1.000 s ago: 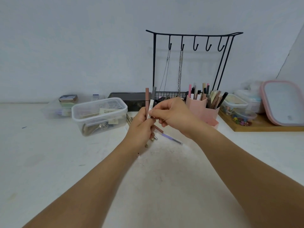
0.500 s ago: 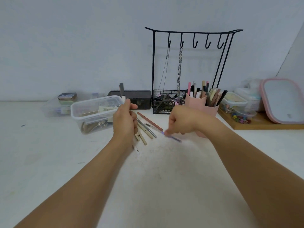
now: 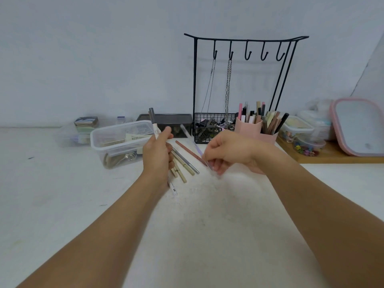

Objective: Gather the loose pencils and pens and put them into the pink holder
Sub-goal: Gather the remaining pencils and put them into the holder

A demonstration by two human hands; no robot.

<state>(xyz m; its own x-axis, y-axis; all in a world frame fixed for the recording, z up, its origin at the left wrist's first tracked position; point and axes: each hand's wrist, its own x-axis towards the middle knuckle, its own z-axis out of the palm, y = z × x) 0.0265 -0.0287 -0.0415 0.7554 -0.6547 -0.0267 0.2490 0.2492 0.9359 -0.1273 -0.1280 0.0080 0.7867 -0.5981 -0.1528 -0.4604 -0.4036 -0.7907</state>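
Note:
My left hand [image 3: 157,156] grips a bundle of pens; a white pen with a grey cap [image 3: 153,120] sticks up from the fist and a white tip pokes out below. My right hand [image 3: 227,151] pinches a pale purple pen [image 3: 190,137], blurred, slanting up to the left above the table. Between the hands several loose pens lie on the white table: a reddish-brown pencil [image 3: 187,149], a grey pen [image 3: 188,162] and gold-coloured ones [image 3: 182,172]. The pink holder [image 3: 256,129], full of pens, stands just behind my right hand.
A clear plastic box [image 3: 119,143] sits left of my left hand. Behind stand a dark box [image 3: 166,119] and a black wire rack [image 3: 241,84] with hanging chains and a basket of clips. A wooden tray [image 3: 336,157] with small containers and a pink-rimmed lid [image 3: 359,125] is at right.
My hands, together at first, have parted. The left keeps its bundle; the right dropped to the table, took the purple pen and has now lifted it off the surface.

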